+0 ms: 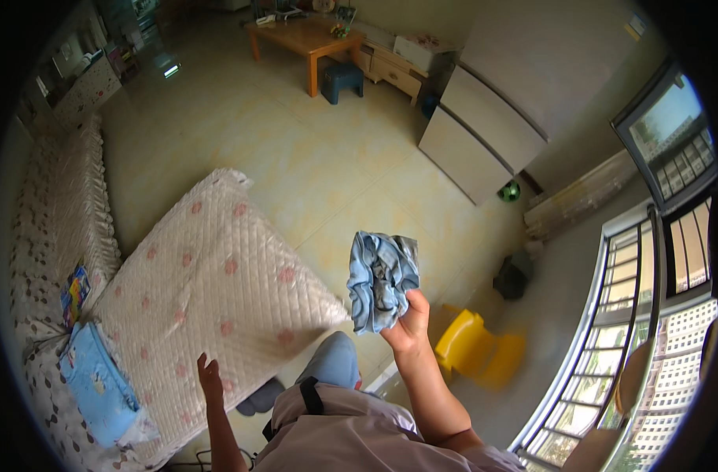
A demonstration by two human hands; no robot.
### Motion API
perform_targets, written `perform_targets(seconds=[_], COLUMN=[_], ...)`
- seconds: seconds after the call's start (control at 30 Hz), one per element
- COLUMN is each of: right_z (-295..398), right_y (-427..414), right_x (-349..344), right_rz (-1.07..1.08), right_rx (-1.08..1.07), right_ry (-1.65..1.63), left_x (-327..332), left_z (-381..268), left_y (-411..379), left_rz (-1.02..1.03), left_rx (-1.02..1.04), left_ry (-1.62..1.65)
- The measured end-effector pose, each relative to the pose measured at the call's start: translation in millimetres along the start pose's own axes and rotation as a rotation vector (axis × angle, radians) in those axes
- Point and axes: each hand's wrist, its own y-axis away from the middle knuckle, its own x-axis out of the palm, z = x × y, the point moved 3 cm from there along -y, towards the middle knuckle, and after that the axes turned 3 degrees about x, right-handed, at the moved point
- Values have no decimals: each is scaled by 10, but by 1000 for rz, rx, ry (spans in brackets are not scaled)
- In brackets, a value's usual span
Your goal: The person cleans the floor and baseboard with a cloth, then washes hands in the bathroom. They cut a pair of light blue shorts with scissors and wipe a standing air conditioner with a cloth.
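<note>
In my right hand [411, 324] I grip a crumpled bundle of light blue fabric [384, 280] with grey patches, held up in front of me above the tiled floor. Its folds stand up in waves, and my thumb presses on its near right corner. My left hand [210, 377] holds nothing; its fingers are apart above a white quilted cover [211, 277] with pink spots. Whether it touches the cover I cannot tell. At the cover's left edge lies a folded light blue cloth [99, 383] with a printed pattern.
A sofa with a ruffled cover [79, 189] runs along the left, a colourful packet [76, 295] on it. Right of me are a yellow plastic chair [477, 348], a dark umbrella-like object [512, 276] and a barred window [618, 330]. Farther off stand a refrigerator [483, 118], blue stool [342, 79] and wooden table [306, 36].
</note>
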Motion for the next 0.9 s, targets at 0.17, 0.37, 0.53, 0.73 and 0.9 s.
perform_targets(seconds=[0.17, 0.37, 0.53, 0.73, 0.9], right_z=[1175, 3046, 3755, 4226, 3605], right_y=[-1041, -2106, -3198, -5748, -8308], right_x=[-245, -371, -368, -360, 658], right_rz=[-93, -216, -169, 10, 80], right_rx=[-92, -356, -470, -294, 22], right_ry=[74, 265, 207, 278, 288], left_x=[1058, 2948, 3252, 2965, 2606], left_z=[-519, -2911, -4797, -6156, -6677], left_y=[-1122, -2631, -3707, -5069, -5999], left_rz=[-122, 180, 370, 601, 418], left_rx=[-129, 91, 77, 295, 373], left_ry=[163, 555, 819, 1544, 1595])
